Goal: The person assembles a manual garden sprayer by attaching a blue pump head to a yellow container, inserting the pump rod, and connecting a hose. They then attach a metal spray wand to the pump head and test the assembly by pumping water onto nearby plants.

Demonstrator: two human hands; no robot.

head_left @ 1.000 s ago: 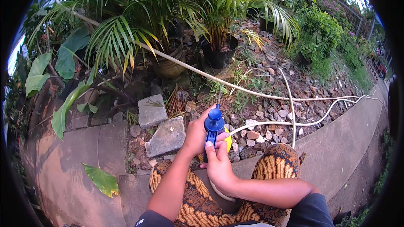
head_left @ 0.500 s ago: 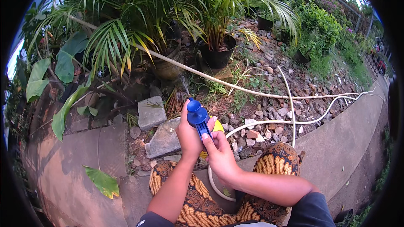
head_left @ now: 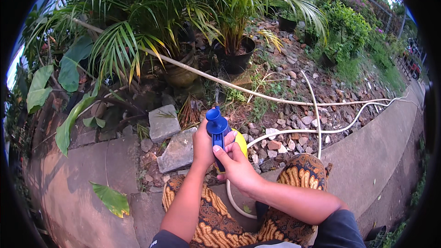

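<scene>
Between my hands is a pressure sprayer (head_left: 217, 123) with a blue pump head and handle. Its rounded yellow tank (head_left: 240, 141) shows partly behind my fingers. My left hand (head_left: 202, 144) is closed round the sprayer's left side. From the right, my right hand (head_left: 236, 160) grips it too, its thumb lying on the blue handle. A thin stream of water (head_left: 217, 94) leaves the nozzle and goes away from me, toward the ground by a black pot (head_left: 235, 62) with a palm. Left of that pot stands a brown pot (head_left: 180, 74), also with a palm.
A long pale pole (head_left: 197, 71) crosses in front of the pots. One cream hose (head_left: 294, 132) curves over broken stones (head_left: 275, 145) and passes near my knees. Concrete blocks (head_left: 164, 122) border the bed at left. A fallen leaf (head_left: 110, 198) lies on the paving (head_left: 87, 170).
The sprayer has turned slightly to the right in my hands. Its water stream has swung from the brown pot's side toward the black pot.
</scene>
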